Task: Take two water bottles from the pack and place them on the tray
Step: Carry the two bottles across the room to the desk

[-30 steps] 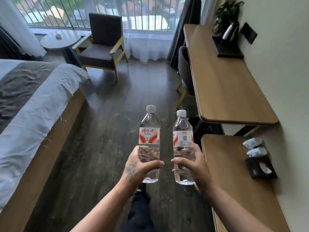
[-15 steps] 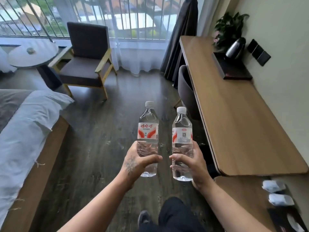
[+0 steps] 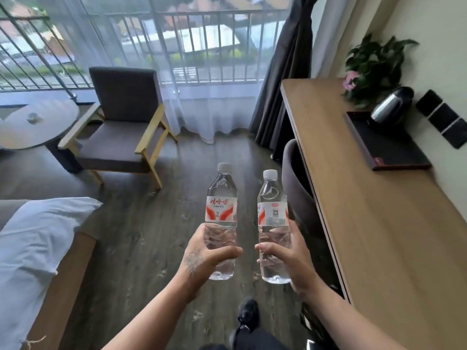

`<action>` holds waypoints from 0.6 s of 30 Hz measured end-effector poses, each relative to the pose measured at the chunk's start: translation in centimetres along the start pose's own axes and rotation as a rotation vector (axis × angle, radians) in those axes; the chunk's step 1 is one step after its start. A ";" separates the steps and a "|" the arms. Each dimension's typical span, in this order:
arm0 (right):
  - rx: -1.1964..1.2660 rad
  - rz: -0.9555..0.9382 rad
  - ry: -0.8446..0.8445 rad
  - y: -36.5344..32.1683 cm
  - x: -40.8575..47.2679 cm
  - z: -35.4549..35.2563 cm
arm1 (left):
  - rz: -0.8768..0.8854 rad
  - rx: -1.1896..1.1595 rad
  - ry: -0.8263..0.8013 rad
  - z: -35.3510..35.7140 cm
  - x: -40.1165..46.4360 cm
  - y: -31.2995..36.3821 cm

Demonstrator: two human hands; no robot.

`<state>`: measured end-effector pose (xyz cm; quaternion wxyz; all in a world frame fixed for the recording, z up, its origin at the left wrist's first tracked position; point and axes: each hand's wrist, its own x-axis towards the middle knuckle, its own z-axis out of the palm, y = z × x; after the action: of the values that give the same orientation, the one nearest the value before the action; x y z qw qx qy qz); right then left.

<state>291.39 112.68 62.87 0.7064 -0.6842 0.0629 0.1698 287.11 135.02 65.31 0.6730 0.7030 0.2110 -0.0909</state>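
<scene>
I hold two clear water bottles with white caps and red-and-white labels upright over the dark floor. My left hand point(image 3: 202, 258) grips the left bottle point(image 3: 222, 213) around its lower half. My right hand point(image 3: 290, 261) grips the right bottle point(image 3: 273, 218) the same way. A dark tray point(image 3: 389, 150) lies far right on the long wooden desk point(image 3: 374, 223), against the wall, with a steel kettle point(image 3: 390, 106) standing on its far end. The pack is out of view.
A dark desk chair point(image 3: 297, 188) is tucked under the desk's edge, just right of the bottles. An armchair point(image 3: 121, 127) and round table point(image 3: 38, 127) stand by the window. The bed corner point(image 3: 38, 238) is at the left. A potted plant point(image 3: 374, 66) sits beyond the kettle.
I have walked forward along the desk with both bottles still held upright. The desk, tray and window are now closer, and the lower shelf with tissues has left the view.
</scene>
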 end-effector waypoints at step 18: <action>0.108 -0.086 0.115 -13.1 37.7 3.4 | 0.024 0.020 -0.163 -1.2 40.5 18.5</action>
<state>330.43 121.73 63.29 0.7443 -0.6557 0.0830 0.0961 330.89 143.12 65.53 0.6819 0.7026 0.1461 -0.1416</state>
